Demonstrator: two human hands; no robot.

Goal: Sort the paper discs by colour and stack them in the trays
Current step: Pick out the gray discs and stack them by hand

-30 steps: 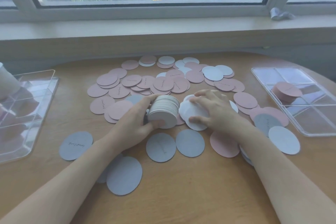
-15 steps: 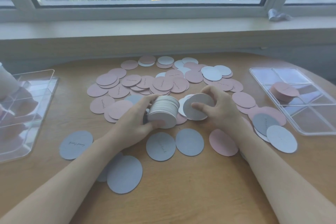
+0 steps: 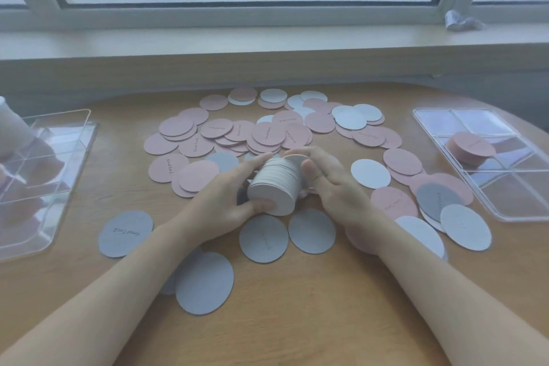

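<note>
A thick stack of white paper discs (image 3: 277, 184) is held on its side above the table centre. My left hand (image 3: 225, 199) grips it with thumb under and fingers over. My right hand (image 3: 326, 184) holds a white disc against the stack's far end, thumb along the stack's right side. Loose pink discs (image 3: 267, 132) lie in a heap behind, grey discs (image 3: 263, 238) lie in front, and white discs (image 3: 370, 173) lie to the right. A clear tray (image 3: 487, 199) at the right holds a pink stack (image 3: 469, 147). Another clear tray (image 3: 44, 187) sits at the left.
The wooden table (image 3: 297, 321) has bare surface near its front edge between my forearms. A window sill (image 3: 267, 41) runs along the back, with a crumpled wrapper (image 3: 459, 22) on its right end. A white object (image 3: 12, 128) stands at the left tray's far corner.
My right hand lifted a white disc off the table and brought it left against the far end of the stack. My left hand kept hold of the stack.
</note>
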